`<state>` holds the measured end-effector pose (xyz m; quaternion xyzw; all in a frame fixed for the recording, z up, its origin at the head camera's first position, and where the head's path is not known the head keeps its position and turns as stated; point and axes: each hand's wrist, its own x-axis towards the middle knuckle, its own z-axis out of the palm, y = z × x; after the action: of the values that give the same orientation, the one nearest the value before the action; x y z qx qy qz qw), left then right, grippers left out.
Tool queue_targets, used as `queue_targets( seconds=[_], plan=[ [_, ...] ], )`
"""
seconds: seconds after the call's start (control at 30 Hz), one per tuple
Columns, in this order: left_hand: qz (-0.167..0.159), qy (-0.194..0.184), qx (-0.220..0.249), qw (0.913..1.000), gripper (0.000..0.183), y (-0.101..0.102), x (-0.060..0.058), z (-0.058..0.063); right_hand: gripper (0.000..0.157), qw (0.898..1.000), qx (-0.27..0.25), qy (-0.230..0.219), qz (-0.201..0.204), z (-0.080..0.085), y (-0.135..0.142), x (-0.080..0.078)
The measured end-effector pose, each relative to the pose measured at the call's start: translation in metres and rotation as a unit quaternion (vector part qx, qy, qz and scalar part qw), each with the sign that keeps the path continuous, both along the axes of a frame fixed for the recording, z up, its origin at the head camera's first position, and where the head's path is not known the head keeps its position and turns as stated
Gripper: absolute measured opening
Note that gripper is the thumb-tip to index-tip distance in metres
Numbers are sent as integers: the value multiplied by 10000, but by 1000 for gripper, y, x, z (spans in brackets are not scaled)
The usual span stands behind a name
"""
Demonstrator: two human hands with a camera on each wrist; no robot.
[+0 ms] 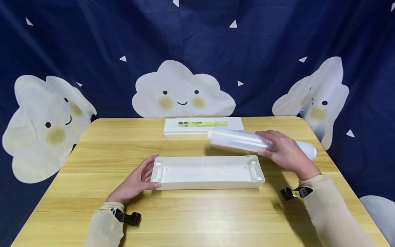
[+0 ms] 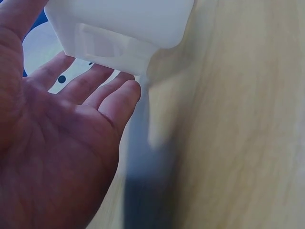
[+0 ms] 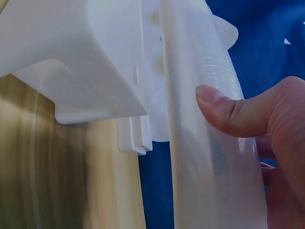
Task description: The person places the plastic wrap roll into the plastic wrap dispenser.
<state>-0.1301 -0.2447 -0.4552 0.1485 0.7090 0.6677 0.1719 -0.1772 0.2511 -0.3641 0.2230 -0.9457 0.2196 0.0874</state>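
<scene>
A roll of cling film (image 1: 240, 140) is raised above the table, tilted down toward its right end. My right hand (image 1: 285, 151) grips it right of its middle; in the right wrist view the thumb (image 3: 228, 112) lies across the film. An open white plastic box (image 1: 206, 185) stands lengthwise on the table, its hollow inside facing up. My left hand (image 1: 135, 181) holds its left end, with the thumb at the front corner and a finger at the back corner. In the left wrist view the palm (image 2: 52, 152) stands apart from the box's end wall (image 2: 119, 24).
Behind the box lies a flat white lid (image 1: 203, 132) with a green and yellow label, near the far edge of the wooden table (image 1: 200, 219). The roll's left end overlaps it in the head view. A dark blue curtain (image 1: 262, 41) with clouds hangs behind.
</scene>
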Motion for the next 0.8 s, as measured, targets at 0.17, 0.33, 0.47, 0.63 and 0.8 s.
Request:
queue_targets(
  seconds=[0.17, 0.33, 0.47, 0.63, 0.8],
  plan=[
    [-2, -21, -9, 10000, 97, 0, 1, 0, 60, 10000, 4, -56, 39, 0, -3, 0],
    [14, -45, 38, 10000, 98, 1, 1, 0, 60, 9999, -66, -94, 82, 1, -6, 1],
    [6, -101, 147, 9998, 99, 2, 1, 0, 60, 9996, -177, -188, 137, 2, -9, 2],
    [17, -134, 173, 9998, 99, 2, 1, 0, 60, 9995, -135, -175, 218, 3, -12, 2],
    [45, -98, 110, 9999, 98, 2, 2, 0, 60, 9995, -75, -70, 308, 2, -14, 2]
  ],
)
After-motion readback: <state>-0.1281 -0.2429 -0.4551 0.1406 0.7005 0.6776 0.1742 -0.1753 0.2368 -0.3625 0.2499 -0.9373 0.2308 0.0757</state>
